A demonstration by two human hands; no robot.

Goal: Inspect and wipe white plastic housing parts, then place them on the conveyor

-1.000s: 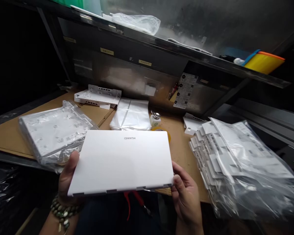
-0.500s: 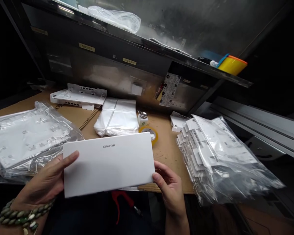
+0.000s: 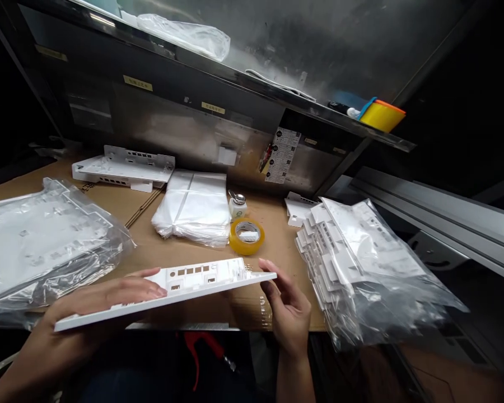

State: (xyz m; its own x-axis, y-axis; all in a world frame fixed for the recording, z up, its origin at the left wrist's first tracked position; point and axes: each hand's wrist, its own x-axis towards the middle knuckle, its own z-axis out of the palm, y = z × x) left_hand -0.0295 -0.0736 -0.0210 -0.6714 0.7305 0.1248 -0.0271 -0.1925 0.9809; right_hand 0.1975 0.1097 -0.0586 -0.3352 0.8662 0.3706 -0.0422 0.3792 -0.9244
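Between my hands, over the front edge of the bench, is a white plastic housing (image 3: pixel 218 282), tilted so its edge and its inner side with port cut-outs show. My left hand (image 3: pixel 105 296) grips its left end, fingers laid over the inner side and the thumb hidden below. At the right end, my right hand (image 3: pixel 288 305) pinches the corner between thumb and fingers. Beyond the housing lies a roll of yellow tape (image 3: pixel 247 236), with a stack of clear plastic bags (image 3: pixel 191 207) to its left.
Bagged white housings lie at the left (image 3: pixel 37 240) and in a stack at the right (image 3: pixel 361 263). A loose housing (image 3: pixel 126 168) and a small pump bottle (image 3: pixel 237 205) stand behind. A shelf (image 3: pixel 235 73) crosses above. Below the bench edge hangs a red air gun (image 3: pixel 204 347).
The housing has turned from showing its flat lettered face to showing its edge and inner side. My left fingers now lie over the inner side. The view has shifted slightly.
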